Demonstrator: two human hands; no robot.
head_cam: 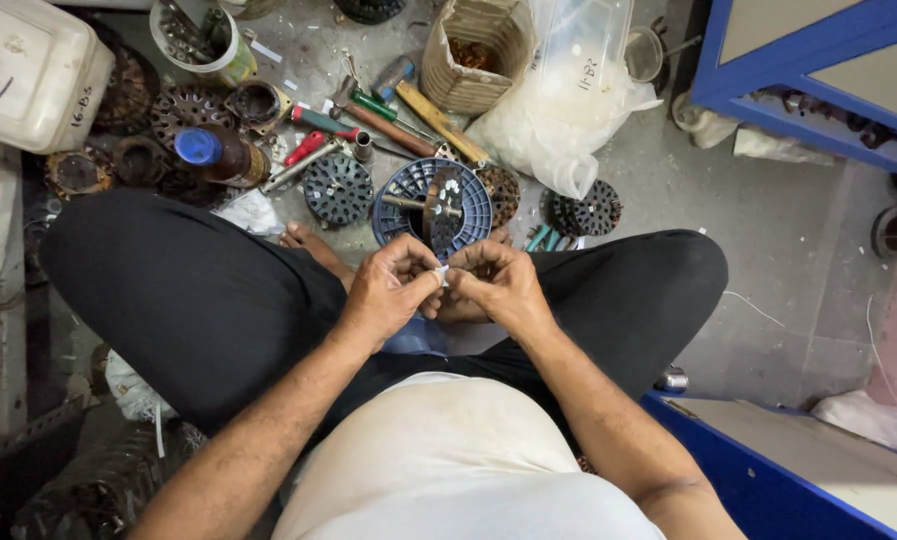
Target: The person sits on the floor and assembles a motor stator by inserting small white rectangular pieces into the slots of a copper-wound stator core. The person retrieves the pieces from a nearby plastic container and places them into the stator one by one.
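Note:
I sit cross-legged on the floor in dark trousers. My left hand (388, 290) and my right hand (493, 283) meet above my lap, fingertips pinched together on a small white piece (442, 275) held between them. Just beyond my hands stands a blue round slotted plastic disc (413, 190) with a metal shaft (408, 203) and a dark metal rotor through it. What the white piece is cannot be made out.
Screwdrivers and pliers (313, 145) lie on the floor with a wooden-handled tool (438, 122). Dark slotted discs (338, 188) (586, 212), a blue-capped bottle (218, 152), a white canister (33, 75), a woven basket (473, 55), a plastic bag (568, 100) and blue cabinets (778, 110) surround me.

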